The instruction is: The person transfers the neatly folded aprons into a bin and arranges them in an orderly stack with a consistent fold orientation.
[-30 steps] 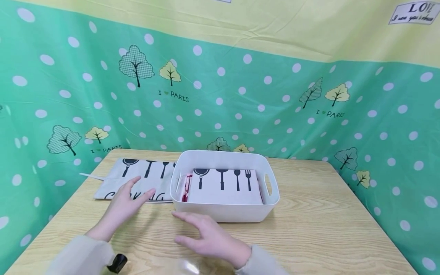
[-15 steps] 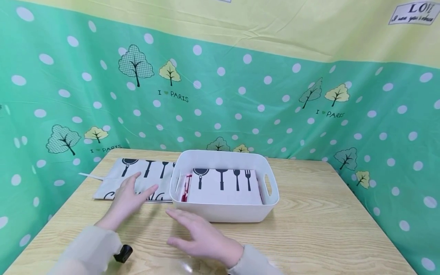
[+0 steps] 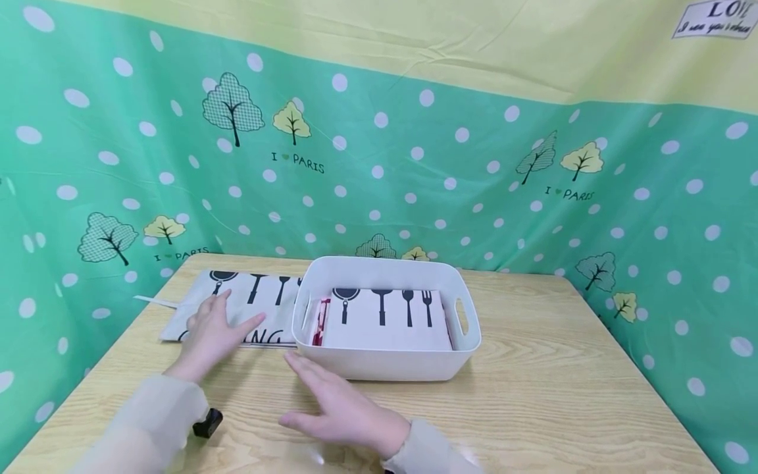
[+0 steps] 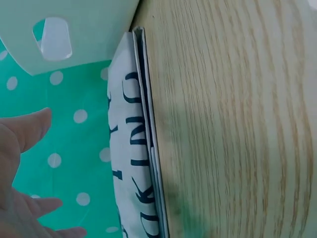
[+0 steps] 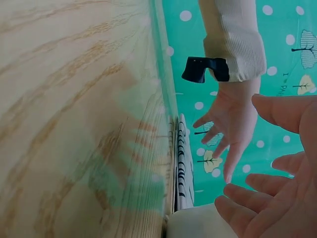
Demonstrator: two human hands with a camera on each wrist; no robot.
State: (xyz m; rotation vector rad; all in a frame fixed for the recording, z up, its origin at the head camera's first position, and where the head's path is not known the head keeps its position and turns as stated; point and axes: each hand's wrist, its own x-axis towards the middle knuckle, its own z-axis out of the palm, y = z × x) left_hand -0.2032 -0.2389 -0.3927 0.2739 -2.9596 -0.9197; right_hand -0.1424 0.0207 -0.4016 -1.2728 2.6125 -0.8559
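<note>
A folded white cloth [image 3: 272,306], printed with black kitchen utensils and lettering, lies flat at the table's left. A thin strap [image 3: 156,301] sticks out from its far left corner. Over this cloth hovers my left hand [image 3: 210,336], fingers spread and holding nothing; the left wrist view shows it above the cloth's printed layers [image 4: 133,134]. My right hand [image 3: 343,408] is held in the air in front of the basket's left corner, its fingers extended and thumb apart. In the white plastic basket [image 3: 385,366] rests another folded white cloth [image 3: 387,336] with the same utensil print.
Beneath the cloth in the basket, a red-and-white patterned edge [image 3: 320,322] shows. The basket overlaps the right end of the left cloth in the head view. A green and yellow printed curtain [image 3: 379,151] hangs around the back and sides of the wooden table [image 3: 533,395].
My left hand has moved slightly forward over the folded cloth. The right hand has shifted a little left and forward. Cloths and basket stay where they were.
</note>
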